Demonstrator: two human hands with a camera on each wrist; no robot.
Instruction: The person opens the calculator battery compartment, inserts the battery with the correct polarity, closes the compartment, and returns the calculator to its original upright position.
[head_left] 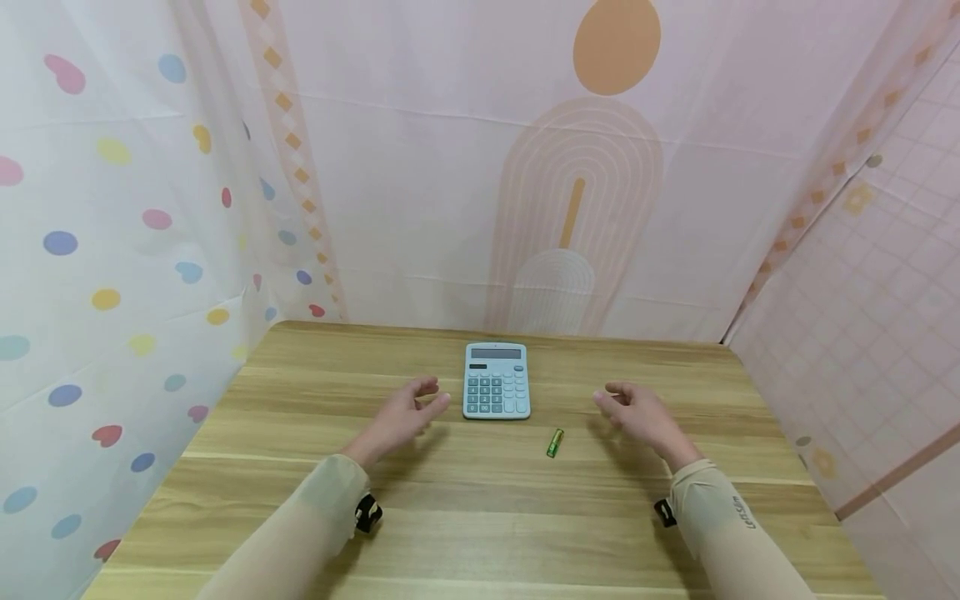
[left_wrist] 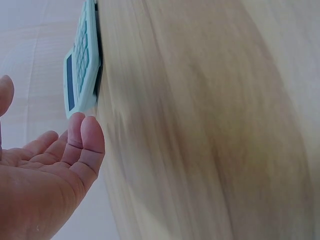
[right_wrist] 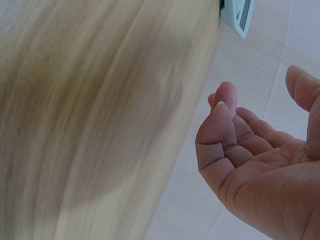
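Note:
A light blue calculator (head_left: 497, 381) lies on the wooden table, its display at the far end. Just left of it hovers my left hand (head_left: 403, 415), fingers loosely bent and holding nothing; in the left wrist view the calculator (left_wrist: 82, 60) shows beyond the fingertips. My right hand (head_left: 639, 415) is held over the table on the other side, its fingers loosely curled around nothing. Between the calculator and my right hand lies a small green battery (head_left: 555, 442). Only a corner of the calculator (right_wrist: 239, 17) appears in the right wrist view.
The wooden table (head_left: 480, 533) reaches back to a pale patterned curtain (head_left: 420, 208). A dotted curtain (head_left: 135, 250) hangs on the left and a checked one (head_left: 892, 275) on the right. Each sleeved wrist wears a small black device (head_left: 367, 512).

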